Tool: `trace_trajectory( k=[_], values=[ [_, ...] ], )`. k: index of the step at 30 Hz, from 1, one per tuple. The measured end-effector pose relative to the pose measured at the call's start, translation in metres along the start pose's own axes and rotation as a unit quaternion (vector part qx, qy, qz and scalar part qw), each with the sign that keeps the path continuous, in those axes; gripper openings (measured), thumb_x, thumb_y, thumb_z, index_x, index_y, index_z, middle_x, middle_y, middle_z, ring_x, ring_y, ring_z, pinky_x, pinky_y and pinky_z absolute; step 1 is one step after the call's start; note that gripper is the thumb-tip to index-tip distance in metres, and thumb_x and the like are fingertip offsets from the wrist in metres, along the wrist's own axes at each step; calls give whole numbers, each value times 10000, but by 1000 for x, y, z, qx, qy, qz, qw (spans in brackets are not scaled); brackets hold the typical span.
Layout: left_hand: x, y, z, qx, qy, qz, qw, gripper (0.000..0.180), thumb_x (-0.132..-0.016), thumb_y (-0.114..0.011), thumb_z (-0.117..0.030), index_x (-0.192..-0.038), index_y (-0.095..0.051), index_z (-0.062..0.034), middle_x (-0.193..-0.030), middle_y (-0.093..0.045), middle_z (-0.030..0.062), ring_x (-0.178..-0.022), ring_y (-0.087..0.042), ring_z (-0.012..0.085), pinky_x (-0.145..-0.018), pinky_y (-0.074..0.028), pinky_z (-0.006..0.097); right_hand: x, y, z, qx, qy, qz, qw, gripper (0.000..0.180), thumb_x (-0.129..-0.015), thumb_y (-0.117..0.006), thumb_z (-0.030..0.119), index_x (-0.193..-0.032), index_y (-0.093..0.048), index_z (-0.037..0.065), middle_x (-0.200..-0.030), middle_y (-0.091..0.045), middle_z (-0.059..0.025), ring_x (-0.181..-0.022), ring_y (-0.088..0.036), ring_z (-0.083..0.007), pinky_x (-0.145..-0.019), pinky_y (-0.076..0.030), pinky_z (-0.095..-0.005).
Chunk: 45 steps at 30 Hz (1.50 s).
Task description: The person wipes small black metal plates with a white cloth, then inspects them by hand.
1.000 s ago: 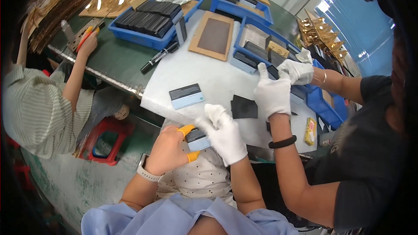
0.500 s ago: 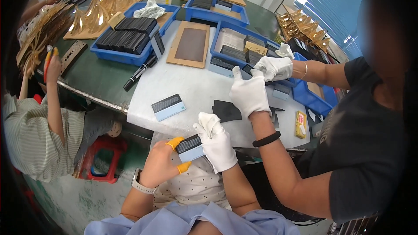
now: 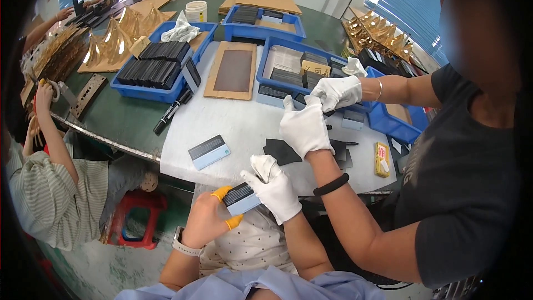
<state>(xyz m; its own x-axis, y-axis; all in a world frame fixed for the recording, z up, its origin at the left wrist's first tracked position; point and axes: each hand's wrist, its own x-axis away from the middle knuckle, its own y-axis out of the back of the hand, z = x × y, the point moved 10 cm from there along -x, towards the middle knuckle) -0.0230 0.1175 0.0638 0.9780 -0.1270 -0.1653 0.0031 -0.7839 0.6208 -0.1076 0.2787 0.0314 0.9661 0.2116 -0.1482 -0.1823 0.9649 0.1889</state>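
Observation:
My left hand (image 3: 208, 218), bare with orange finger cots on thumb and forefinger, grips a small flat box (image 3: 241, 198), black and pale blue. My right hand (image 3: 275, 188), in a white glove, holds the same box from its right side, with a wad of white cloth (image 3: 262, 165) bunched above the fingers. Both hands hover just off the near edge of the white table sheet (image 3: 244, 128). A second box (image 3: 209, 151) of the same kind lies on the sheet to the left. A black flat piece (image 3: 280, 151) lies just beyond my right hand.
A person at my right, in a dark shirt and white gloves (image 3: 305, 128), works over a blue tray (image 3: 288, 69). More blue trays (image 3: 161, 66) of black pieces, a brown board (image 3: 233, 70), a black marker (image 3: 169, 115) lie further out. Another person (image 3: 50, 189) sits at my left beside a red stool (image 3: 133, 216).
My view has shifted, so the table sits lower and further right in the picture. Both hands stay on the small box. The person at left has raised a hand.

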Motion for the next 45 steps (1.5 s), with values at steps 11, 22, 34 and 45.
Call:
trace_trajectory(
  k=[11,22,34,45],
  values=[
    [-9,-8,0,18,-6,-24,1000,662,-723,-923,-237,-1307,-692,-28,-930,-734,180,-870,-687,375,-805,-555,437,-4,9,-5,-134,2,-52,990,282,-1029,-689,-18,-1293,-596,18,-1165,-624,0,-1090,-582,-54,-999,-482,-227],
    [-8,-11,1,39,-8,-15,999,646,-725,-921,-213,-1294,-696,-7,-964,-755,176,-857,-694,353,-798,-567,414,-1,9,-6,-136,12,-50,989,305,-1037,-682,-10,-1330,-598,-6,-1238,-689,-42,-1164,-637,-75,-1026,-498,-234],
    [-9,-14,3,42,14,4,999,647,-724,-920,-212,-1296,-700,-2,-952,-764,155,-837,-699,313,-775,-572,387,-2,9,-9,-107,6,-37,994,300,-1038,-670,-20,-1329,-596,-22,-1262,-690,-52,-1202,-639,-87,-1053,-499,-248],
    [-10,-11,-3,30,5,-5,1000,614,-727,-915,-198,-1272,-709,-6,-948,-774,160,-848,-712,344,-794,-575,400,-2,9,-7,-107,33,-32,993,291,-1058,-663,28,-1327,-592,-55,-1268,-692,-93,-1195,-652,-107,-1042,-525,-258]
  ],
)
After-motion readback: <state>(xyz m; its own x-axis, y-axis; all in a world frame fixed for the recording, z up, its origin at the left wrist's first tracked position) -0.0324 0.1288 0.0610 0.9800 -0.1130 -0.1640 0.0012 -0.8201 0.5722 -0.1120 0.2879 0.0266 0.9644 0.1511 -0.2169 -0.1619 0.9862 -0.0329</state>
